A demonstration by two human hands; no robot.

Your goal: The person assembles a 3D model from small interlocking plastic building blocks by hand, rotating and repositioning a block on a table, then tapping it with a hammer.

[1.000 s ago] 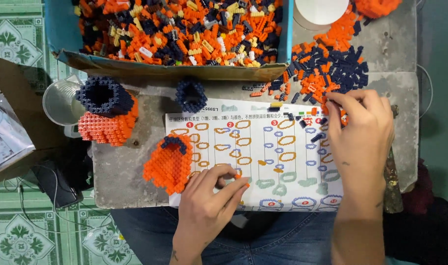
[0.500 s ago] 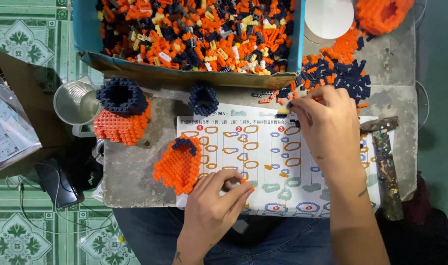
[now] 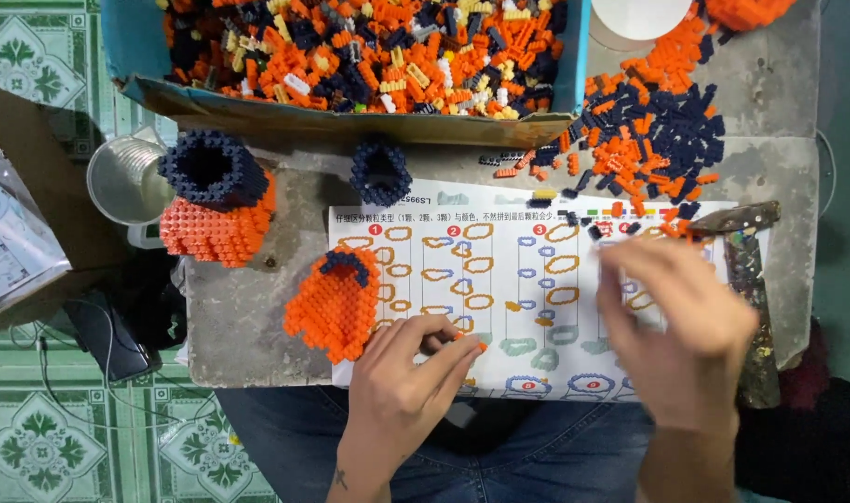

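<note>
My left hand [image 3: 408,382] rests on the lower edge of the printed instruction sheet [image 3: 499,279] and pinches a small orange brick piece [image 3: 479,346] at its fingertips. My right hand [image 3: 678,324] is blurred over the right part of the sheet; whether it holds anything I cannot tell. Left of my left hand lies an orange built piece with a dark blue arch [image 3: 337,300]. A pile of loose orange and dark blue bricks [image 3: 653,140] lies beyond my right hand.
A blue box full of mixed bricks [image 3: 369,51] stands at the far edge. An orange and dark blue built cylinder [image 3: 215,200] and a dark blue ring [image 3: 381,171] sit on the grey slab [image 3: 248,317]. A hammer [image 3: 746,279] lies at the right, a clear cup [image 3: 122,182] at the left.
My right hand has come back from the loose brick pile toward me, down over the right part of the sheet. My left hand stays at the sheet's lower edge.
</note>
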